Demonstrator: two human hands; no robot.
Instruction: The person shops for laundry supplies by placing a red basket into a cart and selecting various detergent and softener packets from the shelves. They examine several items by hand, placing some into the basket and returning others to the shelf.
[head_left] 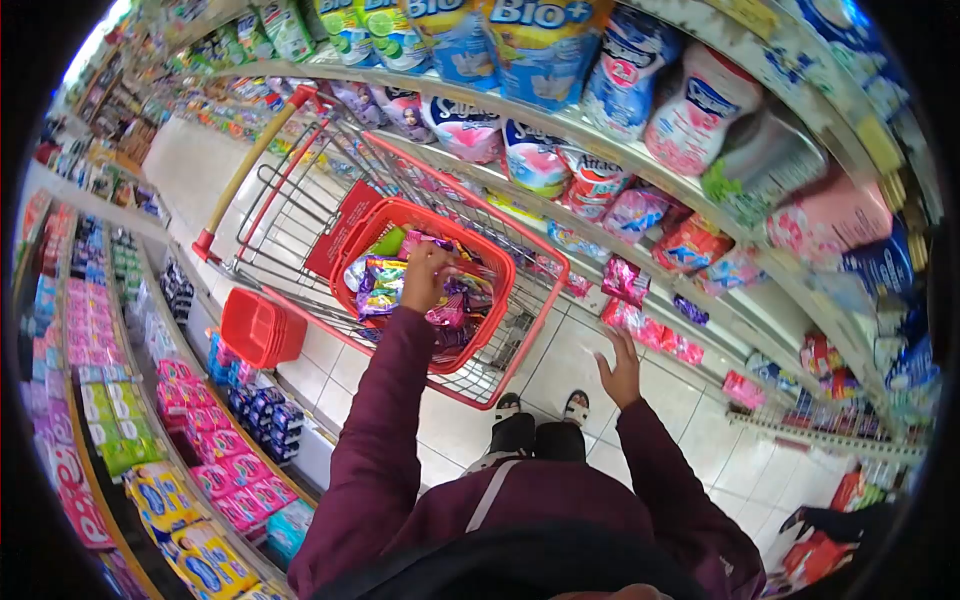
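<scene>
A red shopping basket (pixel 345 225) sits inside a wire shopping cart (pixel 290 215) in front of me. Shiny purple and multicoloured packets (pixel 380 285) fill it, along with a green item (pixel 388 241). My left hand (pixel 428 275) is over the basket among the packets, its fingers curled and closed; what they grip is hidden. Off to the right of the cart, my right hand (pixel 618 368) hangs in the air near the lower shelf, fingers apart, holding nothing.
Shelves of detergent and softener pouches (pixel 540 50) run along the upper right. On the left, another shelf carries pink packs (pixel 210 430) and yellow packs (pixel 205 560). Stacked red baskets (pixel 262 330) stand on the tiled floor (pixel 660 425). Another person's dark-clad part (pixel 850 522) shows at lower right.
</scene>
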